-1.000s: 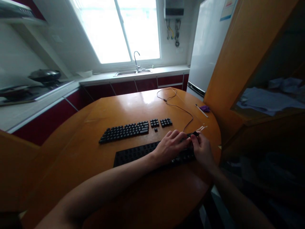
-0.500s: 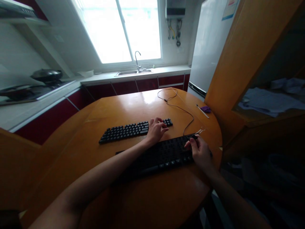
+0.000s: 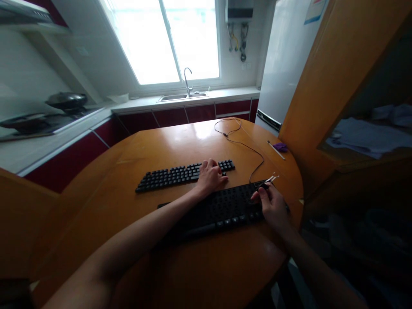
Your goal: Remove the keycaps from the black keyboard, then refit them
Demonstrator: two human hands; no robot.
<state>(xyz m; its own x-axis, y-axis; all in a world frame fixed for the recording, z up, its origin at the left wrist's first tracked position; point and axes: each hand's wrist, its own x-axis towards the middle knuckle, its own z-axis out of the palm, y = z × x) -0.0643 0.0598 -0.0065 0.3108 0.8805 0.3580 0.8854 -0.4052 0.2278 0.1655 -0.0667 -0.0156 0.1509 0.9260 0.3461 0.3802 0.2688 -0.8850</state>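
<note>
A black keyboard base (image 3: 222,208) with bare sockets lies on the round wooden table (image 3: 180,141). Behind it, removed black keycaps (image 3: 167,176) are laid out in rows. My left hand (image 3: 210,176) rests on the small keycap cluster to the right of those rows, fingers curled down over the caps. At the base's right end, my right hand (image 3: 270,201) has its fingers pinched on a small keycap puller (image 3: 268,179) with pale wire prongs.
The keyboard's cable (image 3: 241,143) loops over the far side of the table. A white stick and a purple scrap (image 3: 279,147) lie near the right edge. A tall wooden cabinet (image 3: 325,86) stands close on the right. Kitchen counter, sink (image 3: 182,97) and fridge (image 3: 283,64) lie beyond.
My left hand left the right end of the keyboard base and moved back to the keycap cluster, where it now rests. My right hand stayed at the base's right end with the puller.
</note>
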